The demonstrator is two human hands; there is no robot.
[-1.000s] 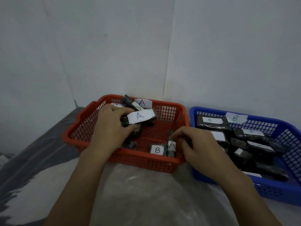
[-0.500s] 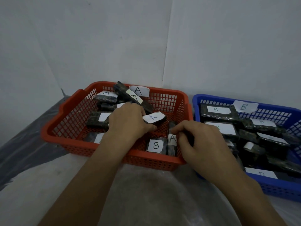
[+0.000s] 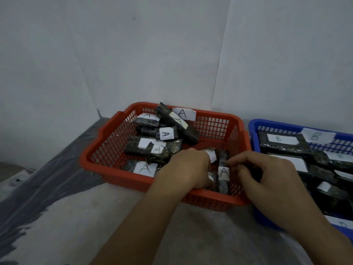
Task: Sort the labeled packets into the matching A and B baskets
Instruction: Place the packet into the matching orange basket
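Baskets noted side by side against far wall: red basket at centre, blue basket touching it on the right, both on a grey plastic-covered surface. Paper tag "A" seen on red basket's far wall; tag "B" on blue basket's far wall.

Red basket: several dark packets w/ white "A" labels piled at left and far side, e.g. one at mid-pile, one near the front wall, one leaning tilted on the far wall. An upright A packet stands in the near right corner.

Blue basket: dark packets lie flat, labels marked "B" where legible; some labels too blurred to read.

Left hand is lowered into the near right part of the red basket, just left of the upright A packet; fingers hidden underneath, so grip cannot be told. Right hand is held over the join of the 2 baskets, fingers curled, tips at the upright A packet's right edge; whether it is pinched cannot be told.
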